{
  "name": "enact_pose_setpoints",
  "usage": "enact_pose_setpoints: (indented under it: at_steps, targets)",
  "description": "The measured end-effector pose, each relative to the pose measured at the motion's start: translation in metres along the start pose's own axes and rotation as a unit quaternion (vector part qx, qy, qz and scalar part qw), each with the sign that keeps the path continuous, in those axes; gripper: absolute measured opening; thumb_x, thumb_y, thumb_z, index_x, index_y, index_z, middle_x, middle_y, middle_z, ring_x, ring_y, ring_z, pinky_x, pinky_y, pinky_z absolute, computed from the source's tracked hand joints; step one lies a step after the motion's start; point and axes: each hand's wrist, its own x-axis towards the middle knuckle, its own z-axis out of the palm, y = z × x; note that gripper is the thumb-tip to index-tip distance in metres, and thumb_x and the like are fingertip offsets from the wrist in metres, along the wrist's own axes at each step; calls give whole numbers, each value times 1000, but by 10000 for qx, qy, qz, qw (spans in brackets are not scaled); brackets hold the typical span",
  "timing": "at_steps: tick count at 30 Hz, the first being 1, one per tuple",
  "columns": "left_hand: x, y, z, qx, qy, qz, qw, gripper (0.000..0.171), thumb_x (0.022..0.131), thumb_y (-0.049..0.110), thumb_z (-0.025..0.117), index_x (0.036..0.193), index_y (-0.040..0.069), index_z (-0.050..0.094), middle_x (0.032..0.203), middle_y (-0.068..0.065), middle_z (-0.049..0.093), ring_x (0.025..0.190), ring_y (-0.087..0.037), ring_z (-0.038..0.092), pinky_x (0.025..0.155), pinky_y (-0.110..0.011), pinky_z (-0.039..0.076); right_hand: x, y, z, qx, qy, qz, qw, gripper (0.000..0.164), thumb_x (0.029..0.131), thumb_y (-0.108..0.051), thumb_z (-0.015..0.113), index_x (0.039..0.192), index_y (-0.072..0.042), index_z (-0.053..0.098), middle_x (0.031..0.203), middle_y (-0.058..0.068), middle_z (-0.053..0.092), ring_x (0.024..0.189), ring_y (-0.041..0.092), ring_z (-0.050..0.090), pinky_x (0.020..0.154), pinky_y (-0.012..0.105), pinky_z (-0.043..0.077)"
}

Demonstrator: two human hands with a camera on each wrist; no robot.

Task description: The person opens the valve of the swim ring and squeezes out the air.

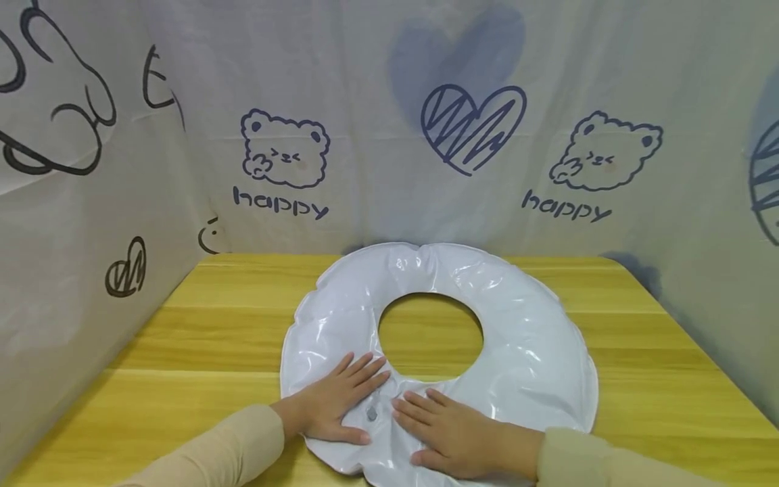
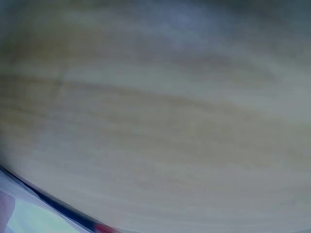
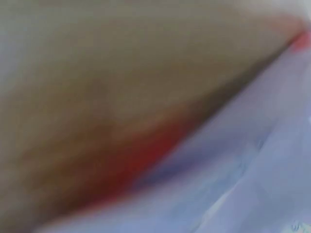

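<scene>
A white inflatable swim ring (image 1: 529,331) lies on the wooden table, partly puffed up, with wrinkles near its front. On its front left part my left hand (image 1: 341,402) rests flat, fingers spread. My right hand (image 1: 453,433) presses on the front of the ring with its fingers extended. Between the two hands a small clear valve (image 1: 372,412) sticks up from the ring. In the right wrist view the ring's white surface (image 3: 262,145) is blurred, with red at its edge; the left wrist view catches only a corner of the ring (image 2: 39,218).
The yellow wood-grain table (image 1: 201,331) extends around the ring on both sides. Behind it hangs a pale cloth (image 1: 377,169) with bear and heart drawings, and another cloth side (image 1: 55,223) stands close along the left edge.
</scene>
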Motion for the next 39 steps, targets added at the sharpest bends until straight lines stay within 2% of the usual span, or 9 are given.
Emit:
enact_pose_setpoints:
  at_steps: [3, 5, 8, 10, 16, 18, 22, 29, 39]
  targets:
    - [-2, 0, 0, 75, 21, -3, 10000, 93, 85, 75, 26, 148, 7, 20, 154, -17, 18, 141, -39, 16, 109, -59, 17, -6, 13, -8, 333, 224, 112, 9991, 58, 100, -44, 27, 144, -6, 32, 151, 9, 31, 139, 26, 31, 108, 44, 30]
    - [-3, 0, -1, 77, 31, -10, 10000, 93, 85, 75, 27, 148, 7, 20, 154, -17, 18, 141, -39, 16, 109, -59, 17, -13, 28, -12, 283, 577, 292, 9975, 57, 100, -41, 33, 143, -5, 33, 150, 11, 33, 137, 28, 32, 115, 37, 18]
    - [-4, -2, -1, 52, 10, -32, 10000, 93, 85, 75, 27, 148, 7, 19, 155, -16, 17, 142, -38, 15, 110, -59, 15, -27, 56, -18, 189, 1031, 783, 9914, 57, 98, -37, 41, 142, -2, 34, 148, 14, 34, 136, 31, 34, 116, 24, -3]
    - [-4, -3, -1, -2, -6, -50, 10000, 93, 84, 75, 26, 148, 7, 18, 155, -16, 16, 142, -38, 14, 110, -59, 14, -37, 75, -20, 236, 1146, 1173, 9862, 57, 97, -34, 44, 142, -1, 34, 148, 14, 34, 135, 33, 34, 115, 22, -9]
    - [-6, -4, -2, -48, 15, -67, 10000, 94, 84, 76, 25, 148, 8, 18, 155, -16, 16, 142, -38, 14, 109, -58, 14, -58, 121, -17, 593, 1056, 2347, 9645, 58, 96, -32, 46, 144, -1, 31, 150, 17, 30, 138, 39, 25, 112, 53, 16]
    - [-6, -3, -2, -25, 66, -34, 10000, 93, 85, 75, 26, 148, 7, 19, 155, -17, 18, 142, -39, 15, 109, -58, 15, -62, 134, -13, 649, 1087, 2576, 9579, 59, 95, -32, 46, 143, 0, 31, 150, 20, 29, 137, 42, 24, 110, 57, 16]
    - [-7, -2, 0, 81, 154, 31, 9998, 92, 85, 74, 26, 148, 7, 20, 154, -16, 19, 141, -39, 17, 111, -52, 10, -65, 157, -6, 665, 1215, 2888, 9473, 60, 95, -31, 47, 142, 4, 31, 148, 27, 26, 135, 47, 23, 108, 60, 16]
    - [-7, -5, 7, 532, 502, 224, 9971, 92, 86, 74, 19, 148, 6, 20, 153, -18, 21, 140, -39, 19, 113, -30, -19, -60, 184, -2, 1040, 1014, 3456, 9271, 66, 96, -39, 41, 144, 4, 24, 150, 30, 16, 137, 49, 14, 109, 63, 8]
    - [-4, -4, 10, 1064, 1120, 306, 9875, 95, 83, 76, 8, 147, 7, 23, 151, -21, 24, 138, -42, 21, 114, -38, -16, -53, 194, 11, 1513, -43, 3689, 9170, 70, 95, -50, 36, 146, -3, 23, 151, 28, 16, 136, 52, 12, 108, 65, 6]
